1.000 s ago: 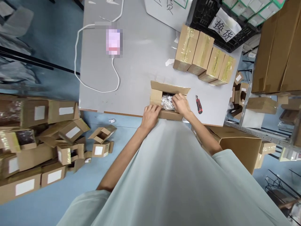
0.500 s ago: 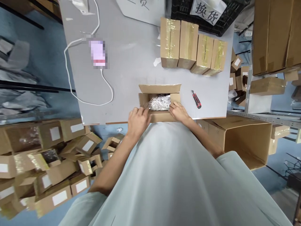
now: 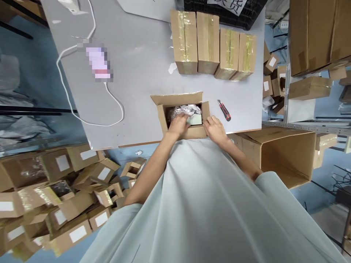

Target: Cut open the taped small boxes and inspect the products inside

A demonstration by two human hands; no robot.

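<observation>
An open cardboard box (image 3: 163,116) stands at the table's front edge with its flaps spread. Inside it lies crumpled clear plastic wrap (image 3: 179,110), and a pale green block-shaped item (image 3: 195,119) shows at the right of it. My left hand (image 3: 178,126) reaches into the box, its fingers curled at the plastic wrap; the fingertips are partly hidden. At the box's right side, my right hand (image 3: 215,129) has its fingers closed on the cardboard flap (image 3: 205,110). To the right of the box lies a red and black utility knife (image 3: 225,110).
Several taped cardboard boxes (image 3: 208,44) stand in a row behind, before a black crate (image 3: 225,14). A phone (image 3: 99,63) with a white cable lies at the left. Many opened cartons (image 3: 68,199) are heaped on the floor at left; a large open carton (image 3: 285,157) stands at right.
My left hand has moved from the box's left edge into it. The plastic wrap is shifted back, and the pale green item now shows. My right hand stays at the right flap.
</observation>
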